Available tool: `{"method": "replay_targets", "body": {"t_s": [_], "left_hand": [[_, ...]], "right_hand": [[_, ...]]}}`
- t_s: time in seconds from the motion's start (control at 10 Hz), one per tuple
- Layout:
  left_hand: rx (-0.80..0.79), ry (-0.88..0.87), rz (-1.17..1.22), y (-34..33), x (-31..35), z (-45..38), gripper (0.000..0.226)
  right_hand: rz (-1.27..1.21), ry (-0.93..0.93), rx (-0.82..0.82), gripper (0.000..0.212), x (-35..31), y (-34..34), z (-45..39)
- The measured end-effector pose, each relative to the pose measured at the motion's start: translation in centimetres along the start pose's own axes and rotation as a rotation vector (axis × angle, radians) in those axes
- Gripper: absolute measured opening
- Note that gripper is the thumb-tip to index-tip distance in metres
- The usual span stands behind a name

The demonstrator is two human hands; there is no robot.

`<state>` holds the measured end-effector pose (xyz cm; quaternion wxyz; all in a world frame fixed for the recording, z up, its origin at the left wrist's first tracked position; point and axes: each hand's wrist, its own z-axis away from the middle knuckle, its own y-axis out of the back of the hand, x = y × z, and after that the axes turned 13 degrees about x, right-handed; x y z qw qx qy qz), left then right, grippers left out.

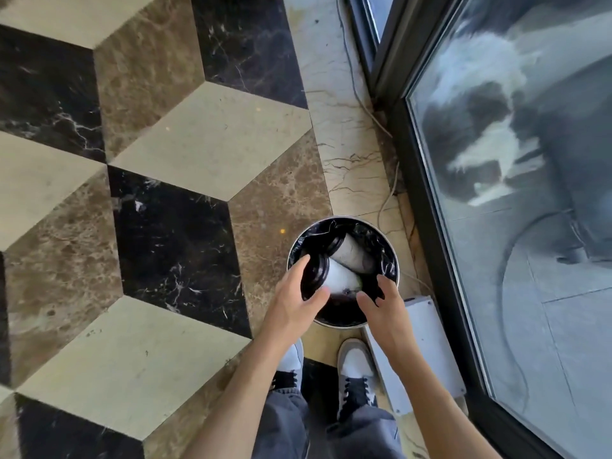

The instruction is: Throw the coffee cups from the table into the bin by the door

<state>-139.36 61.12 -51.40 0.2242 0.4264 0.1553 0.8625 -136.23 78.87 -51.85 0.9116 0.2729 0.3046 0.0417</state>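
Now | both hands' fingers spread, empty | two cups [347, 256] in bin [344, 324]

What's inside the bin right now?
The bin has a black liner and two white cups with black lids: one lying farther in, one between the left hand and right hand. Anything beneath them is hidden.

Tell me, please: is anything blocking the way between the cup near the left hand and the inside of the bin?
Nothing visible blocks it. The cup lies on its side within the bin's rim, beside a second cup. The left hand is open around its black lid.
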Motion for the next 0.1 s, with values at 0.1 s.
{"method": "replay_targets", "body": {"t_s": [0.1], "left_hand": [[0.052, -0.059, 0.025, 1.72, 2.32, 1.41, 0.074]], "right_hand": [[-0.049, 0.042, 0.049, 0.066, -2.25, 2.04, 1.50]]}}
